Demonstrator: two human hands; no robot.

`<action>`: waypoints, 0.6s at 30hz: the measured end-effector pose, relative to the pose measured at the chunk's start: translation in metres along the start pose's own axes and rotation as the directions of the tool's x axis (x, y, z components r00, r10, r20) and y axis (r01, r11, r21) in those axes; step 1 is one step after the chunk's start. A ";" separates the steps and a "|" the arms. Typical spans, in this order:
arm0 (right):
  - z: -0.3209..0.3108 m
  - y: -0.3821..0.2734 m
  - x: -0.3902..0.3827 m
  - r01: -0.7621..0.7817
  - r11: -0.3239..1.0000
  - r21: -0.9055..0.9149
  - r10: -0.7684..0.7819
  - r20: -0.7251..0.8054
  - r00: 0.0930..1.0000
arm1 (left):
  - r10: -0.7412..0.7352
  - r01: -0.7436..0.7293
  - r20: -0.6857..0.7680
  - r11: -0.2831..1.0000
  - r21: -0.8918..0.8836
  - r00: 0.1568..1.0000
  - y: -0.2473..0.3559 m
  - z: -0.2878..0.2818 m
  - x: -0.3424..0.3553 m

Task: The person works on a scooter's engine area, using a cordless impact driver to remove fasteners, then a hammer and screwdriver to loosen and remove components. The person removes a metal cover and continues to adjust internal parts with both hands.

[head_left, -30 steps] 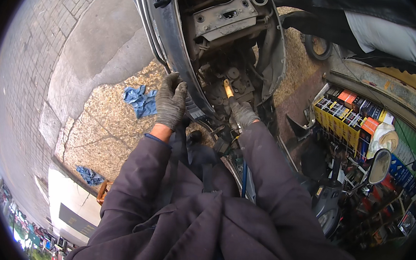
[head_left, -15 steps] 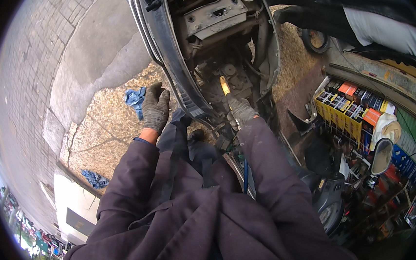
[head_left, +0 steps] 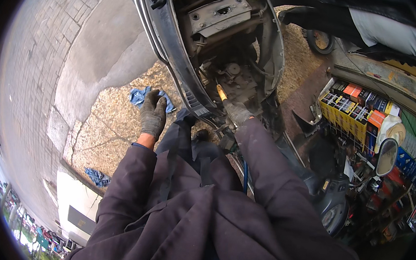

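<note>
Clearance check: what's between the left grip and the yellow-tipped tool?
In the head view, from the left grip to the yellow-tipped tool: part of a blue cloth, speckled ground, then the vehicle's black side panel.

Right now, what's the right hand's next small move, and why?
Probably swing the slim yellow-tipped tool in the dark-grey-gloved right hand slightly rightward, toward the round dusty-grey metal part: it points into the open black scooter body, left of that part, which looks grimy.
</note>
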State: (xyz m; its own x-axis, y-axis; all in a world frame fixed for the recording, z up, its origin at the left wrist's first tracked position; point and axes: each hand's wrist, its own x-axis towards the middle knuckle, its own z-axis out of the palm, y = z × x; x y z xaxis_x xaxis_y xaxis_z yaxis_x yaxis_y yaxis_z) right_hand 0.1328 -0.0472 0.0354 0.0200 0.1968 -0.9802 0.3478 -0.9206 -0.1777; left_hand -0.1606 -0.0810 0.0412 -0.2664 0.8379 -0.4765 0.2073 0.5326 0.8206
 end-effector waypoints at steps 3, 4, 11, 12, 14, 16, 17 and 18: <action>0.002 0.001 0.000 -0.043 0.996 0.080 0.042 0.020 0.999 | -0.043 0.043 -0.014 0.999 -0.009 0.999 -0.013 -0.006 -0.004; 0.003 0.001 -0.003 -0.045 0.992 0.115 0.041 0.032 0.999 | -0.043 0.043 -0.015 0.999 -0.009 0.999 -0.015 -0.007 -0.005; 0.001 -0.002 -0.038 -0.019 0.964 0.266 0.011 0.034 0.999 | 0.047 -0.047 0.002 0.999 -0.024 0.999 0.007 0.005 -0.001; 0.000 -0.003 -0.041 0.028 0.974 0.225 -0.027 -0.008 1.000 | 0.048 -0.048 0.001 0.997 -0.063 0.999 0.011 0.007 -0.001; -0.002 -0.007 -0.044 0.017 0.990 0.139 -0.004 -0.099 0.995 | 0.053 -0.053 -0.004 0.998 0.043 0.999 0.018 0.012 0.000; -0.004 -0.012 -0.043 0.049 0.987 0.155 -0.020 -0.184 0.983 | 0.110 -0.112 -0.025 0.991 -0.067 0.994 0.020 0.014 0.000; -0.003 -0.013 -0.043 0.019 0.985 0.172 0.018 -0.209 0.978 | 0.088 -0.088 -0.035 0.996 -0.017 0.996 0.019 0.014 0.000; -0.004 -0.017 -0.040 -0.012 0.993 0.117 0.034 -0.187 0.982 | 0.087 -0.087 -0.036 0.996 -0.010 0.996 0.018 0.014 -0.001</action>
State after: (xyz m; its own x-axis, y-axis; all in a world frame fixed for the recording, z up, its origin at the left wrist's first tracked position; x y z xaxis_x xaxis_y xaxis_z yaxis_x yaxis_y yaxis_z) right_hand 0.1304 -0.0381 0.0776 0.2070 0.2249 -0.9522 0.2354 -0.9561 -0.1746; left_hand -0.1440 -0.0706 0.0516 -0.2812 0.8762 -0.3916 0.2206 0.4561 0.8622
